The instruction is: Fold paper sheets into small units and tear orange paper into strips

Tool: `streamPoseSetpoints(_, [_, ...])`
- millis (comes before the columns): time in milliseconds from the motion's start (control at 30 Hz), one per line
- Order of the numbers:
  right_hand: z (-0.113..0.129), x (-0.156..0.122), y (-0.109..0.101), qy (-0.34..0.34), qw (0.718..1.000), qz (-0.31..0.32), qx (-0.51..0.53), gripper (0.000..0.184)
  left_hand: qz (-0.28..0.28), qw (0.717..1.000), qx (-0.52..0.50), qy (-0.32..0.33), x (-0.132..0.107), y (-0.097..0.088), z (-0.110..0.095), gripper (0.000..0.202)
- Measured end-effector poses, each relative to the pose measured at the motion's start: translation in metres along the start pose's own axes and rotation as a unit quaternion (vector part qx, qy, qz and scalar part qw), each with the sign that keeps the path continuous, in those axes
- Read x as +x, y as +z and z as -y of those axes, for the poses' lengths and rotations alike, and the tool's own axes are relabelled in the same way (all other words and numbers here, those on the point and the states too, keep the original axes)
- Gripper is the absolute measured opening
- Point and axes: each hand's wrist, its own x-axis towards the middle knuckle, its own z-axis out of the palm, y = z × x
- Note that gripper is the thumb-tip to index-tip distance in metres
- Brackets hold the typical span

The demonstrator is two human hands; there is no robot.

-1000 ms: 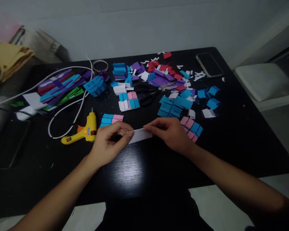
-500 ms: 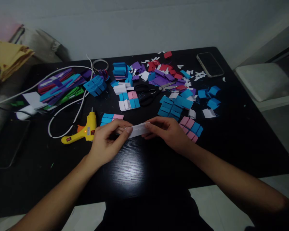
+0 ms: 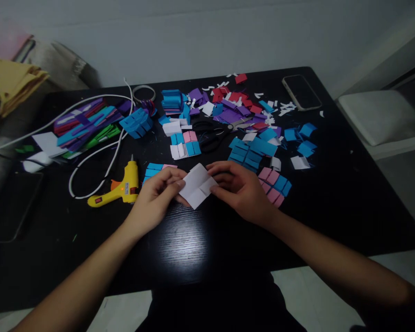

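A white folded piece of paper (image 3: 194,184) is held up above the front middle of the table, its broad face turned toward me. My left hand (image 3: 159,191) pinches its left corner between thumb and fingers. At its right side my right hand (image 3: 240,186) grips the edge, thumb in front and fingers behind. Just behind my left hand lies a blue and pink folded-paper block (image 3: 154,170), partly covered. Close to my right hand is a pink and blue block (image 3: 275,184). A yellow glue gun (image 3: 126,186) with a lit orange light lies left of my left hand.
Black-handled scissors (image 3: 221,136) lie among purple, red, blue and white paper pieces (image 3: 233,113). A phone (image 3: 301,93) rests at the back right. A white cable (image 3: 90,173) loops around the left side, near bundled paper strips (image 3: 90,122). A dark tablet-like object (image 3: 12,207) sits far left.
The white paper, seen as a narrow strip before, has been turned so its wide face shows as a tilted square. Both hands have shifted slightly and keep hold of it.
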Motion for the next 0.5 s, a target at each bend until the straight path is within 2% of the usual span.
streamPoseSetpoints(100, [-0.0002,-0.0007,-0.0006,-0.021,0.999,0.014,-0.048,0.02,-0.002,1.0,-0.027,-0.015,0.001,-0.0007,0.0016,0.015])
streamPoseSetpoints(300, [-0.0039,-0.0007,-0.0023,-0.042,0.996,0.035,-0.067,0.033,-0.02,1.0,-0.008,0.004,0.0022,-0.0006,0.0018,0.013])
streamPoseSetpoints(500, [0.0008,-0.0009,-0.0042,-0.05,0.992,0.036,-0.111,0.032,-0.032,0.999,0.02,0.025,0.004,-0.0022,0.0044,0.018])
